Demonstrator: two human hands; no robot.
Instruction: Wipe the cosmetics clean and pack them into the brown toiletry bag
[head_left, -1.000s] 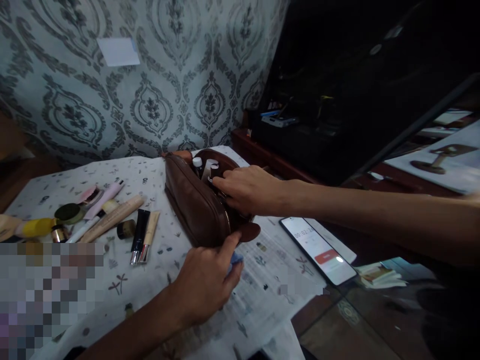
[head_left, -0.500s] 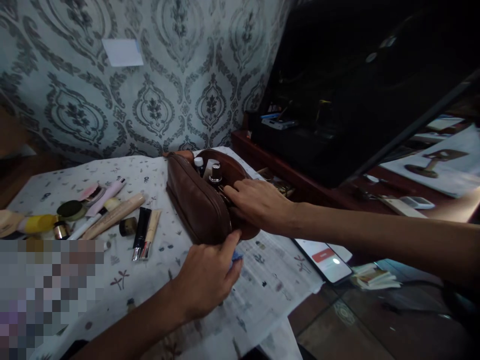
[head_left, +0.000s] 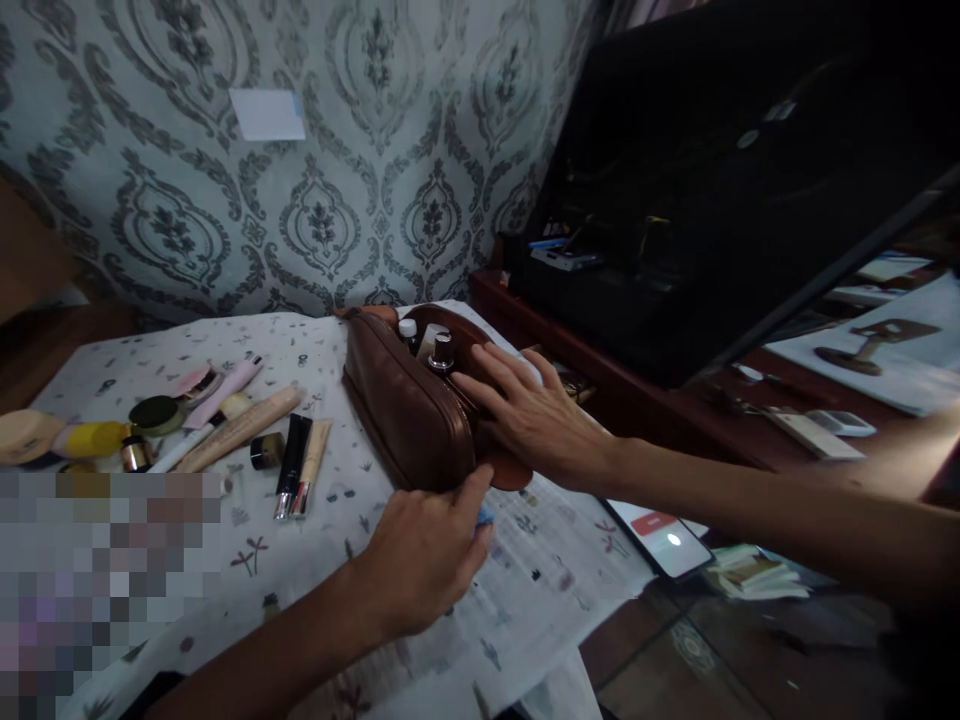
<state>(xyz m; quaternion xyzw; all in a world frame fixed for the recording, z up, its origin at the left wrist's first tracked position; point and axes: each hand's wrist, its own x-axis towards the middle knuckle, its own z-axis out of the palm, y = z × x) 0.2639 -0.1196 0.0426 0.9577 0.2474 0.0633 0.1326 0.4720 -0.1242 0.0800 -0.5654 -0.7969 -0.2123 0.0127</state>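
Cloth (head_left: 555, 600), white with small printed plants, runs to a slanting edge at our right, and we have open room on it in front of the pouch and between our left wrist and the makeup. Our brown leather pouch (head_left: 409, 400) lies unzipped in the middle, under and between our hands. Our right hand (head_left: 536, 405) is spread over its opening; our left hand (head_left: 427, 555) sets its index finger at the near end, with a small blue scrap (head_left: 484, 516) by thumb and finger, though we cannot tell whether it is pinched. A white-capped dark bottle (head_left: 407, 332) and a shiny dark-capped bottle (head_left: 441, 352) stand inside. To the left we see a slim black tube (head_left: 295, 450) beside a slim beige tube (head_left: 313, 455). On our right, a large black screen (head_left: 675, 220) and a lit phone (head_left: 667, 545), partly behind our forearm, crowd that side.
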